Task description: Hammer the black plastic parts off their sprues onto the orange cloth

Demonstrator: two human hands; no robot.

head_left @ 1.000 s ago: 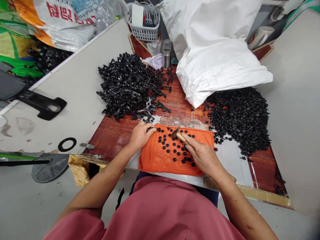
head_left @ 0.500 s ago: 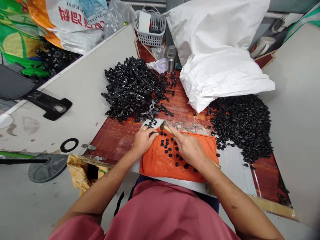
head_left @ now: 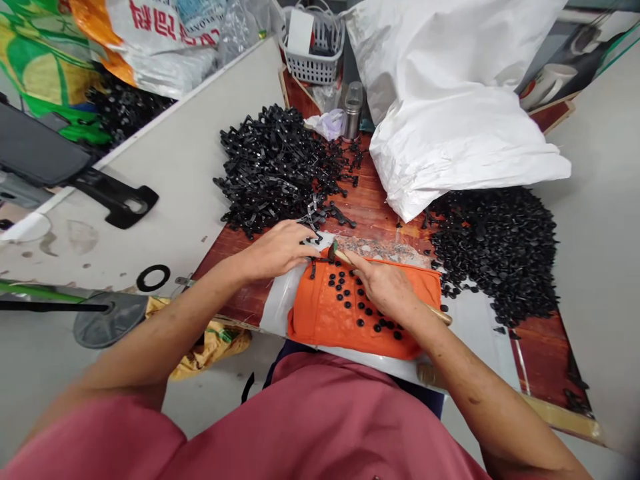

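Right hand (head_left: 387, 285) wrapped round hammer (head_left: 342, 256); left hand (head_left: 281, 249), grip unclear; bag (head_left: 155, 57) (bold red characters)

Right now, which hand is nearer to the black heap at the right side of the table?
Right. The right hand, holding the hammer over the orange cloth, is left of the black heap, apart from it; the left hand is farther left, near the cloth's corner.
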